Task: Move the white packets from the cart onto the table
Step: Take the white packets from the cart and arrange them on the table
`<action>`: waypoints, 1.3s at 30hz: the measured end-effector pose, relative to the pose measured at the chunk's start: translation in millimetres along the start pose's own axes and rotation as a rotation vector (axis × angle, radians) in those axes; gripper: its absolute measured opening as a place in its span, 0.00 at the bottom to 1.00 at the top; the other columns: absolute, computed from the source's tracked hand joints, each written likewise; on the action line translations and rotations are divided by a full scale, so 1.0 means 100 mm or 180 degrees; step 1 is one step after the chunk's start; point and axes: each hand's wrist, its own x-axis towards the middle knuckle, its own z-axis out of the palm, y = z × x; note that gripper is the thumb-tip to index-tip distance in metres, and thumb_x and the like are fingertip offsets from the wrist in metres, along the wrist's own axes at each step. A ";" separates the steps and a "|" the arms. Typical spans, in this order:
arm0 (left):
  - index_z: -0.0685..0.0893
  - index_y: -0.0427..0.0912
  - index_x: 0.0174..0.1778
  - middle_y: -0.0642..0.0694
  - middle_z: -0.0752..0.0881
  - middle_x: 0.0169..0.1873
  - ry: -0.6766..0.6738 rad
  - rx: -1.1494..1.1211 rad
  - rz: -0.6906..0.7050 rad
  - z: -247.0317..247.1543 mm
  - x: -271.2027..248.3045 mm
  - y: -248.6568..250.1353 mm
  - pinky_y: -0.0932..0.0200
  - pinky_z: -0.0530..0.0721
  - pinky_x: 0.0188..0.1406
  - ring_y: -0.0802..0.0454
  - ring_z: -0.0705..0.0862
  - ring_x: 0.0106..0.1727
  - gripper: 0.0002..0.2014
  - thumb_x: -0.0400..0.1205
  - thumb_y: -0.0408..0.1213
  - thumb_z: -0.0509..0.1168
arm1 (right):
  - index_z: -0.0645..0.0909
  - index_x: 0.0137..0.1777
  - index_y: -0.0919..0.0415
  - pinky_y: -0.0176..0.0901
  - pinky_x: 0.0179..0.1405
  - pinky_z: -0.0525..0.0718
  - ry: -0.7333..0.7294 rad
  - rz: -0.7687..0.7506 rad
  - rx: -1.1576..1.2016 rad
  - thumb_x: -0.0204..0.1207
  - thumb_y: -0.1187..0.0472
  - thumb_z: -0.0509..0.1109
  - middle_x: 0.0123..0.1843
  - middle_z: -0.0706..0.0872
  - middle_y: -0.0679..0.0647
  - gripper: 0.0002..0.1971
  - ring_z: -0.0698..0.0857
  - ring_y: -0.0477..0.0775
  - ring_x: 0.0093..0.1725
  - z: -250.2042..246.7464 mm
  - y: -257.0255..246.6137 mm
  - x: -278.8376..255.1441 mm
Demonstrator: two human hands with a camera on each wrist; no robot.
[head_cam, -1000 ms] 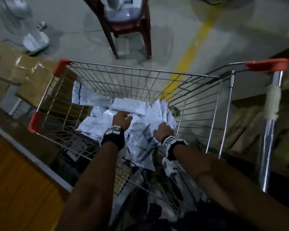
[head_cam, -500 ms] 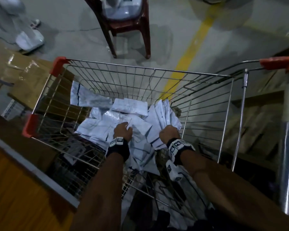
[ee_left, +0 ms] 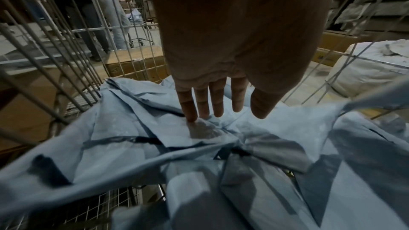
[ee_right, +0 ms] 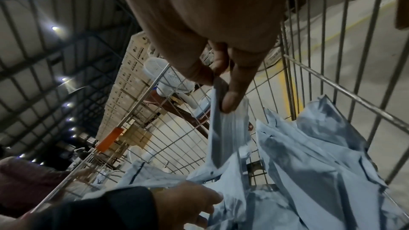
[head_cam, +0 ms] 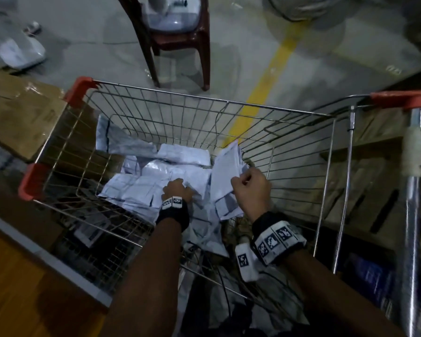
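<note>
Several white packets [head_cam: 156, 181] lie piled in the wire cart [head_cam: 204, 96]. My left hand [head_cam: 176, 190] rests on the pile with straight fingers [ee_left: 212, 100] touching a crumpled packet [ee_left: 155, 137]. My right hand [head_cam: 249, 183] is raised over the right side of the pile. It pinches the top edge of one white packet [head_cam: 225, 171] between thumb and fingers [ee_right: 232, 97], and that packet [ee_right: 225, 128] hangs upright above the others. My left hand [ee_right: 186, 202] shows low in the right wrist view.
A cardboard box [head_cam: 22, 110] presses against the cart's left side. A red-brown chair [head_cam: 180, 40] stands on the floor beyond the cart, beside a yellow floor line [head_cam: 265, 86]. A wooden surface [head_cam: 15, 288] lies at the lower left. The cart's metal post [head_cam: 413, 190] rises at the right.
My right hand has lifted up and to the right with a packet pinched in it. My left hand stays on the pile, shifted slightly toward me.
</note>
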 end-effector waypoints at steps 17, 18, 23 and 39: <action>0.77 0.38 0.66 0.34 0.78 0.68 0.0279 0.0741 -0.0502 -0.17 -0.09 -0.18 0.43 0.68 0.71 0.35 0.75 0.70 0.18 0.83 0.44 0.64 | 0.73 0.72 0.61 0.50 0.66 0.78 -0.1418 0.1160 -0.1319 0.77 0.68 0.66 0.70 0.77 0.68 0.22 0.78 0.68 0.68 0.39 0.60 -0.06; 0.76 0.39 0.66 0.34 0.79 0.67 0.0282 0.0791 -0.0530 -0.15 -0.11 -0.19 0.44 0.68 0.70 0.36 0.76 0.70 0.18 0.84 0.44 0.63 | 0.73 0.73 0.62 0.48 0.66 0.78 -0.1469 0.1198 -0.1400 0.77 0.67 0.66 0.71 0.76 0.69 0.23 0.78 0.68 0.70 0.38 0.61 -0.05; 0.77 0.39 0.64 0.35 0.81 0.65 0.0400 0.0947 -0.0591 -0.04 -0.12 -0.19 0.45 0.70 0.67 0.37 0.77 0.68 0.16 0.86 0.45 0.59 | 0.74 0.74 0.63 0.52 0.68 0.80 -0.1542 0.1203 -0.1505 0.76 0.66 0.65 0.73 0.74 0.70 0.25 0.74 0.69 0.72 0.36 0.57 -0.03; 0.79 0.40 0.67 0.33 0.76 0.70 0.0425 0.1031 -0.1506 -0.41 -0.11 -0.31 0.41 0.69 0.72 0.33 0.73 0.72 0.16 0.85 0.41 0.62 | 0.75 0.75 0.56 0.45 0.69 0.73 -0.1531 0.1056 -0.1248 0.82 0.56 0.66 0.76 0.69 0.66 0.22 0.74 0.66 0.72 0.32 0.56 0.12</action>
